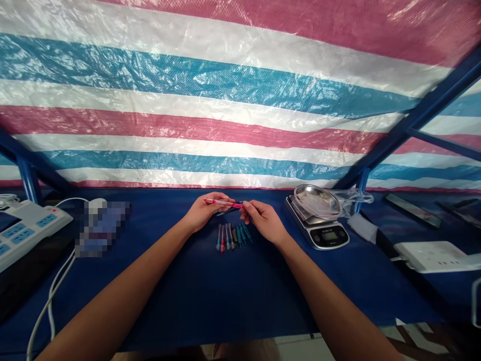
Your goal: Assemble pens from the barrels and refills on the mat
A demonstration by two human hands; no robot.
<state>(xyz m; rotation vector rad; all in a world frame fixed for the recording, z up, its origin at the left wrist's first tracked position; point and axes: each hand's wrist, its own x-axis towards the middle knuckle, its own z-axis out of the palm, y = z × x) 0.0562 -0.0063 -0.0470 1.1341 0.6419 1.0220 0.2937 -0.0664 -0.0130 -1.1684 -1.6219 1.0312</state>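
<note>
Head view. We see the left hand (208, 211) and right hand (264, 221) pinching one red pen (221, 202) between them, beyond a row of pens (231, 237) on the tabletop (225, 301). We judge assembly or disassembly in hand; the next move calls for steady, aligned fingers.

Glossy striped sheeting (225, 80) — red, white, blue | slanted blue frame (391, 139) | dark-blue tabletop (225, 301) — pale floor (302, 348) below

Dead centre, left hand (204, 211) and right hand (266, 220) share a pink pen (221, 202), more pens (227, 235) lined up just below, scale (318, 235) at right!
</note>
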